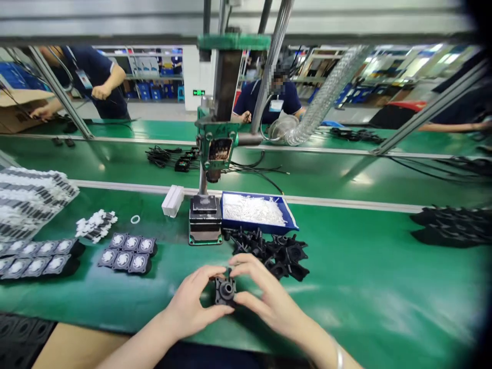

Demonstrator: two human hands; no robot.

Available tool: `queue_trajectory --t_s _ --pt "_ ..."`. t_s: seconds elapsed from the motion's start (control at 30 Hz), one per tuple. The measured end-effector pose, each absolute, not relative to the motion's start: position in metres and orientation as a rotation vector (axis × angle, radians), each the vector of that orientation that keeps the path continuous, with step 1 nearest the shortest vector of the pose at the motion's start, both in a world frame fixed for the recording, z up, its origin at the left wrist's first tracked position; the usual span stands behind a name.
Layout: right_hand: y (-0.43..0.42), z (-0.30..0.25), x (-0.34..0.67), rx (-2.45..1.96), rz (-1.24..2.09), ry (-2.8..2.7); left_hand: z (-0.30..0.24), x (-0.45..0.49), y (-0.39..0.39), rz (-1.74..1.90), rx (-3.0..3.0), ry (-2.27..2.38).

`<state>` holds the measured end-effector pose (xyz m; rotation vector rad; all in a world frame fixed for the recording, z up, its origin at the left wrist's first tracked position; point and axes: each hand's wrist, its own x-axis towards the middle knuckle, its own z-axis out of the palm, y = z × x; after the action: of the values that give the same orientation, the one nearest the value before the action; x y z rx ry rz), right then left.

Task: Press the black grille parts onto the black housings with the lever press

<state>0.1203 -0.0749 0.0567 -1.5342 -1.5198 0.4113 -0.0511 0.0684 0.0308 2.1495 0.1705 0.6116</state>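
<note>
A small black plastic part [225, 291] with a round socket in its middle is pinched between both my hands just above the green bench. My left hand [194, 302] grips its left side with thumb and fingers curled. My right hand [265, 297] grips its right side and top edge. Right behind them lies a pile of the same black parts [274, 251]. A small hand press [209, 205] stands farther back at the centre.
A blue tray [292, 221] of small white pieces sits right of the press. At left lie several black parts with white inserts [128, 252], more rows [36, 256], white rings [96, 224] and a white block [172, 201]. Other people work across the conveyor [326, 169].
</note>
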Motion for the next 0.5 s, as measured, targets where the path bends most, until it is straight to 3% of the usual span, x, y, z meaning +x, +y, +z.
queue_trajectory --t_s 0.23,0.4,0.5 --pt "-0.009 0.199 0.201 -1.391 -0.417 -1.437 0.107 0.001 0.155 0.925 2.181 0.255" --pt "0.064 0.313 0.240 -1.276 -0.343 -1.411 0.106 0.040 0.197 0.922 2.117 0.335" --pt "0.073 0.349 0.236 -1.248 -0.216 -1.475 0.101 0.050 0.203 0.917 2.116 0.318"
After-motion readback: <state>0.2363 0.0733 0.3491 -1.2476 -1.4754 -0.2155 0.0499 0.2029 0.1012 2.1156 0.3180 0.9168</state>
